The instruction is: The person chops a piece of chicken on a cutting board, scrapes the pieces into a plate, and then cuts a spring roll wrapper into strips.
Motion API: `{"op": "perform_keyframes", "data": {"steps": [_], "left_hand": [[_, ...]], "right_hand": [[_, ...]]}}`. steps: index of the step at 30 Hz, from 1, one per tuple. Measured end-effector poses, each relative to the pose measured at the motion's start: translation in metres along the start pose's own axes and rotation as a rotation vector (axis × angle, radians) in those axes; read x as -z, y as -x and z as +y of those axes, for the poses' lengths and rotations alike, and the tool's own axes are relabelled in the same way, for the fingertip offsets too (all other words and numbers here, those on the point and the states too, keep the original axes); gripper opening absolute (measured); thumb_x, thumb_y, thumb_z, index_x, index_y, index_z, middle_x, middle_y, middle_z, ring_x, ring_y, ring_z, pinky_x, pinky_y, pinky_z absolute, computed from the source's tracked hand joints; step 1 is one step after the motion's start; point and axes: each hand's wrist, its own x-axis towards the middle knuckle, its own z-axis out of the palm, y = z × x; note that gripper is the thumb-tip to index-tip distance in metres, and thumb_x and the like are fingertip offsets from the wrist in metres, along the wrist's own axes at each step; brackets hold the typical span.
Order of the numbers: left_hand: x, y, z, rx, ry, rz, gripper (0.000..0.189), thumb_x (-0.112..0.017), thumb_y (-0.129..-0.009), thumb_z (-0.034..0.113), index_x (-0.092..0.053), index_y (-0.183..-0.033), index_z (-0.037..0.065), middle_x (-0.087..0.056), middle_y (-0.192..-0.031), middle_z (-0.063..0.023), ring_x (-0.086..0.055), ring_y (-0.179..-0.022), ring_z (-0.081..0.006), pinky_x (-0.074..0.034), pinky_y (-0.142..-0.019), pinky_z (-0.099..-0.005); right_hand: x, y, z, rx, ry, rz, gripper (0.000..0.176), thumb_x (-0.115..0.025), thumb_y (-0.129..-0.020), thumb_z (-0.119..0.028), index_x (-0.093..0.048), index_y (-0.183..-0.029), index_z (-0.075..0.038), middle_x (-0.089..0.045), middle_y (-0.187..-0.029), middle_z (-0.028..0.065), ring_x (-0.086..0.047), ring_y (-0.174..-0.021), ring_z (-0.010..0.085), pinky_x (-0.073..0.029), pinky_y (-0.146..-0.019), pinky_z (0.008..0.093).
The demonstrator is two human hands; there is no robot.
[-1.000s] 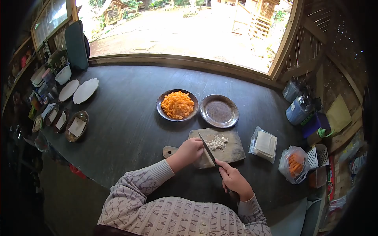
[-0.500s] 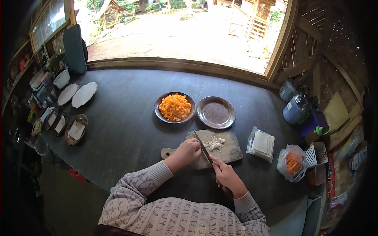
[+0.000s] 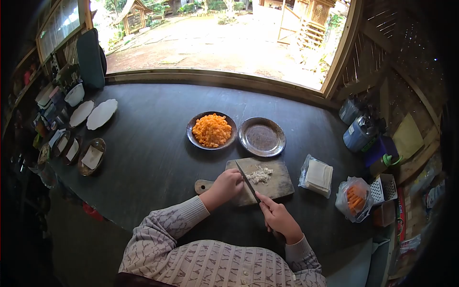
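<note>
My right hand (image 3: 278,219) is closed round the handle of a knife (image 3: 249,184), whose long dark blade slants up and left over the wooden cutting board (image 3: 280,187). Beside the blade, my left hand (image 3: 227,185) rests on the board's left part with its fingers curled down. Whatever those fingers pinch is hidden beneath them. Finely cut pale pieces (image 3: 260,175) lie in a small heap just right of the blade. Behind the board stand a brown plate heaped with diced orange food (image 3: 212,130) and a bare brown plate (image 3: 262,137).
To the right lie a stack of pale square sheets in plastic (image 3: 319,175) and a plastic bag of orange sticks (image 3: 355,199). A utensil container (image 3: 357,136) stands behind them. White plates (image 3: 102,115) and small brown dishes (image 3: 92,158) sit at left. A window frame (image 3: 210,76) borders the table's back.
The knife and my right hand have shifted very slightly downward. My left hand stays in nearly the same place, and the cut pieces look about the same.
</note>
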Motion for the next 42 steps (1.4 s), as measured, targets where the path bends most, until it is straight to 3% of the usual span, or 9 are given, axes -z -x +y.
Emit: {"op": "perform_keyframes", "data": {"steps": [8,10,17,19,26,28,32,38,42], "left_hand": [[0.002,-0.002,-0.001,-0.008,-0.026,-0.017,0.014,-0.064,-0.077,0.01,-0.065,-0.077,-0.004,-0.064,-0.085,-0.0179,-0.062,-0.083,-0.0359,-0.051,-0.077,-0.0431],[0.003,-0.003,-0.001,-0.003,-0.005,-0.033,0.014,-0.064,-0.076,0.01,-0.065,-0.074,-0.004,-0.064,-0.083,-0.0174,-0.063,-0.08,-0.0356,-0.052,-0.075,-0.0431],[0.004,-0.003,0.001,0.002,-0.022,-0.032,0.014,-0.064,-0.077,0.01,-0.064,-0.073,-0.004,-0.064,-0.081,-0.0172,-0.063,-0.078,-0.0357,-0.052,-0.074,-0.0431],[0.002,-0.001,-0.001,-0.009,-0.036,-0.011,0.014,-0.063,-0.079,0.01,-0.064,-0.075,-0.004,-0.064,-0.082,-0.0178,-0.063,-0.079,-0.0361,-0.051,-0.074,-0.0433],[-0.003,0.001,-0.005,-0.053,-0.018,0.011,0.014,-0.062,-0.081,0.009,-0.064,-0.079,-0.004,-0.064,-0.09,-0.0186,-0.062,-0.084,-0.0363,-0.052,-0.077,-0.0426],[-0.005,0.002,-0.008,-0.088,-0.049,0.036,0.009,-0.066,-0.076,0.005,-0.064,-0.078,-0.004,-0.065,-0.09,-0.0178,-0.064,-0.081,-0.0353,-0.053,-0.075,-0.0398],[0.0,0.003,0.0,-0.08,-0.008,0.021,0.013,-0.062,-0.079,0.008,-0.066,-0.083,-0.004,-0.064,-0.093,-0.0183,-0.062,-0.088,-0.0364,-0.051,-0.08,-0.0426],[0.0,0.003,0.0,-0.039,-0.022,-0.013,0.013,-0.062,-0.078,0.007,-0.066,-0.084,-0.004,-0.064,-0.094,-0.0184,-0.062,-0.088,-0.0371,-0.051,-0.08,-0.0429],[0.0,0.003,0.003,-0.06,-0.048,0.008,0.013,-0.061,-0.079,0.007,-0.066,-0.083,-0.004,-0.064,-0.092,-0.0184,-0.061,-0.088,-0.0372,-0.051,-0.08,-0.0433]], "right_hand": [[-0.003,0.002,-0.013,-0.033,0.02,0.002,0.039,-0.044,-0.1,-0.014,-0.05,-0.139,-0.012,-0.053,-0.055,0.0039,-0.052,-0.042,0.01,-0.047,-0.043,0.027],[-0.005,0.0,-0.011,-0.037,0.039,0.022,0.037,-0.045,-0.099,-0.017,-0.052,-0.135,-0.012,-0.057,-0.055,0.0099,-0.055,-0.041,0.016,-0.049,-0.045,0.0312],[-0.017,-0.018,-0.007,0.034,0.099,0.076,0.037,-0.045,-0.099,-0.017,-0.052,-0.134,-0.012,-0.057,-0.056,0.0113,-0.058,-0.042,0.0191,-0.05,-0.046,0.0329],[-0.016,-0.02,-0.007,0.002,0.021,0.069,0.038,-0.044,-0.1,-0.014,-0.049,-0.138,-0.012,-0.053,-0.054,0.0053,-0.051,-0.04,0.0114,-0.046,-0.041,0.0284],[-0.01,-0.009,0.002,0.013,-0.065,0.071,0.038,-0.046,-0.101,-0.016,-0.05,-0.139,-0.014,-0.053,-0.055,0.0044,-0.051,-0.041,0.0099,-0.045,-0.041,0.0271],[-0.008,-0.006,0.001,0.033,-0.048,0.075,0.038,-0.046,-0.101,-0.016,-0.051,-0.138,-0.014,-0.052,-0.054,0.004,-0.05,-0.041,0.0092,-0.045,-0.041,0.0269],[-0.01,-0.003,-0.001,0.042,-0.034,0.055,0.038,-0.046,-0.101,-0.016,-0.051,-0.138,-0.014,-0.053,-0.053,0.0039,-0.051,-0.041,0.009,-0.045,-0.041,0.0267],[-0.01,0.0,-0.006,0.03,0.026,0.064,0.037,-0.045,-0.101,-0.015,-0.052,-0.137,-0.014,-0.056,-0.054,0.0054,-0.054,-0.042,0.0096,-0.047,-0.043,0.0259],[-0.01,-0.001,-0.008,0.036,0.093,0.065,0.038,-0.047,-0.1,-0.019,-0.052,-0.137,-0.014,-0.058,-0.055,0.0104,-0.056,-0.042,0.0145,-0.05,-0.046,0.0298]]}}
